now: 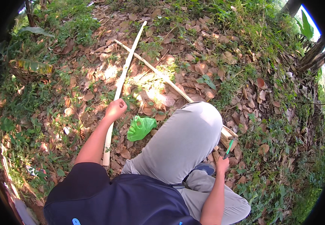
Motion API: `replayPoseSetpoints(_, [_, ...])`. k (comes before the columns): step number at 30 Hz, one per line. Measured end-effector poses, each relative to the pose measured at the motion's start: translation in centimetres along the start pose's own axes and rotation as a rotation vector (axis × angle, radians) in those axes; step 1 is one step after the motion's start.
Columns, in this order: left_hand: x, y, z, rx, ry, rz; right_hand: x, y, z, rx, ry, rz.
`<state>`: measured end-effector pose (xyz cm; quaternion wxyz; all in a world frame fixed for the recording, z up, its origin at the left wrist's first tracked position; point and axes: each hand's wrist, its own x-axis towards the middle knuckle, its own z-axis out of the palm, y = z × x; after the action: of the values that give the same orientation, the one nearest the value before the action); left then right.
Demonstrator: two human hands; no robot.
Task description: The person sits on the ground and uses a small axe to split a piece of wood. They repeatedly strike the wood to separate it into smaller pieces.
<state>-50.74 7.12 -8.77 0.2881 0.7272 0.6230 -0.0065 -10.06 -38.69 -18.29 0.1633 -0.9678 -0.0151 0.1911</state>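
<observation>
My left hand (116, 109), its fingers curled closed, is over a long pale wooden strip (122, 80) lying on the ground; whether anything is between the fingers I cannot make out. A second pale strip (158, 74) crosses the first near its far end and passes behind my raised knee. Its near end (227, 132) shows again to the right of the knee. My right hand (222, 164), low at the right beside my shoe, is closed round a slim green and dark stick-shaped tool (229, 147) that points up near that end. The tool's exact kind is unclear.
A crumpled green plastic bag (141, 128) lies between the left strip and my knee (200, 120). Dry brown leaves (203, 69) and low green plants cover the ground. A tree trunk (312, 60) stands at the far right.
</observation>
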Motion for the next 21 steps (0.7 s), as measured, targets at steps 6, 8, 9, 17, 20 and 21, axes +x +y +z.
replayPoseSetpoints(6, [1.0, 4.3, 2.0, -0.199, -0.112, 0.171, -0.4, 0.5, -0.3, 0.021, 0.031, -0.021])
replayPoseSetpoints(8, [0.8, 4.5, 3.6, -0.182, -0.049, 0.237, -1.4, -0.7, -1.1, 0.073, 0.033, -0.057])
replayPoseSetpoints(9, [0.8, 5.3, 5.2, -0.174, 0.059, 0.386, -1.0, -0.1, -1.1, 0.15, 0.066, -0.049])
replayPoseSetpoints(17, [-0.9, 15.3, 11.8, -0.498, -0.186, 0.421, -2.9, -1.3, -2.7, 0.149, 0.179, -0.13])
replayPoseSetpoints(20, [-1.3, 16.3, 11.4, -0.571, -0.261, 0.471, -3.0, -1.0, -2.3, 0.162, 0.193, -0.13])
replayPoseSetpoints(21, [-1.1, 16.2, 11.3, -0.544, -0.242, 0.482, -3.1, -1.2, -2.5, 0.193, 0.183, -0.11])
